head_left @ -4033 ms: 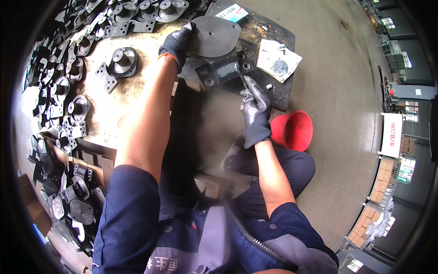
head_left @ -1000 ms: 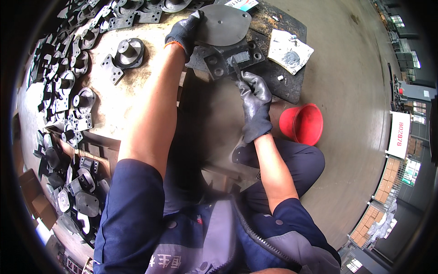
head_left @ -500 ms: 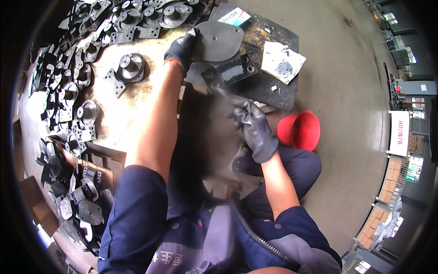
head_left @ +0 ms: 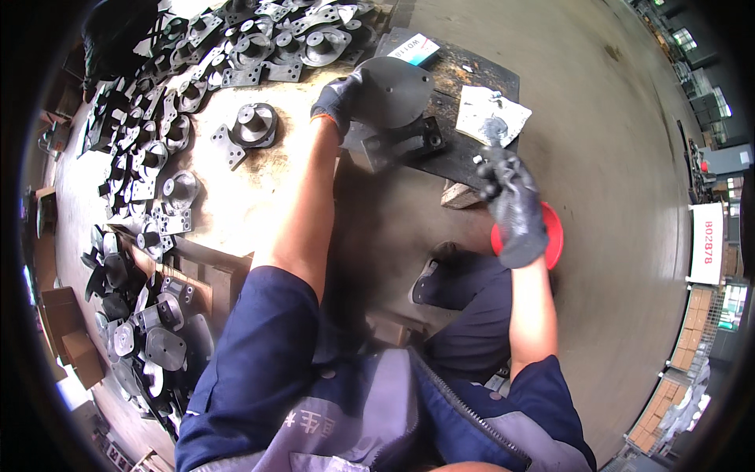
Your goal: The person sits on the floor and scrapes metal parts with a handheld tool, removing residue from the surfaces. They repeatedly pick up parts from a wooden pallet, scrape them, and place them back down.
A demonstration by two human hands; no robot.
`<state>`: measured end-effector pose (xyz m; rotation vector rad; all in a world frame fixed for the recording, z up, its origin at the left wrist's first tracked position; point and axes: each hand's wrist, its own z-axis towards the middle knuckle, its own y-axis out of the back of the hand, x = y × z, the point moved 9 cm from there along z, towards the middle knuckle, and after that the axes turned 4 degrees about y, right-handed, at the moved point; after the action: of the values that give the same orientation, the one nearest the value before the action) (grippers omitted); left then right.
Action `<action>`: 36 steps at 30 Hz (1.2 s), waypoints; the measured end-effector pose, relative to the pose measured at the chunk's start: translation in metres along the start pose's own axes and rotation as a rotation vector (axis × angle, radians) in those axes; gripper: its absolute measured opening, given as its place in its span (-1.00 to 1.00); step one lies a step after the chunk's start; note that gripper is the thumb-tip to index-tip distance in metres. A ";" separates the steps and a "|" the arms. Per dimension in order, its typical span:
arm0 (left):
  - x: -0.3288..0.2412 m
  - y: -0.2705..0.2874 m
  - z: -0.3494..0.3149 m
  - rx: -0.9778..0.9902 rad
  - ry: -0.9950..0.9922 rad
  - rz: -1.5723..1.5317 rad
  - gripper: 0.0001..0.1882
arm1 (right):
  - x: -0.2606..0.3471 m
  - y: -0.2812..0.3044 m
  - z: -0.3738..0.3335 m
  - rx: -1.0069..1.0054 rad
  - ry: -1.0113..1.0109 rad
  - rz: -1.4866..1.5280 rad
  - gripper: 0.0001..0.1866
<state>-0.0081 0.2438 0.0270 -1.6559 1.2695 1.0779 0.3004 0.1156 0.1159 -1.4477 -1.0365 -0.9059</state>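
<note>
My left hand, in a dark glove with an orange cuff edge, grips a dark metal bracket at the rim of its round flat plate. The bracket's drilled block sits below the plate, over the dark bench top. My right hand, gloved too, reaches to the near edge of a white sheet bearing a smear of grey paste. Its fingers are drawn together at the paste; whatever they hold is too small and blurred to name.
Many similar metal brackets crowd the table on the left, and one stands apart. More parts lie in a lower heap. A red bucket stands partly behind my right hand. A small box lies on the bench's far side.
My right hand has moved right and away from me, from beside the bracket's block to the paste on the white sheet. The left hand still grips the bracket, which sits slightly differently.
</note>
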 end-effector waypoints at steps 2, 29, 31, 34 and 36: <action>-0.003 -0.001 0.005 -0.037 -0.030 0.098 -0.48 | -0.026 -0.002 -0.004 0.037 -0.063 0.028 -0.68; 0.017 0.026 -0.092 -0.346 -0.065 0.110 -0.46 | 0.017 -0.022 0.005 0.197 0.036 0.096 -0.51; -0.007 0.045 -0.130 -0.449 -0.013 0.196 -0.48 | 0.025 -0.014 0.009 0.144 0.150 -0.043 -0.55; -0.021 0.090 -0.185 -0.553 0.015 0.189 -0.55 | 0.038 -0.033 -0.003 0.116 0.241 -0.055 -0.54; -0.042 0.127 -0.236 -0.686 -0.082 0.261 -0.55 | 0.045 -0.044 -0.012 0.169 0.320 -0.264 -0.50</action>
<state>-0.0987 0.0126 0.1369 -1.9288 1.1488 1.8750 0.2734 0.1108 0.1735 -1.0002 -1.0472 -1.1665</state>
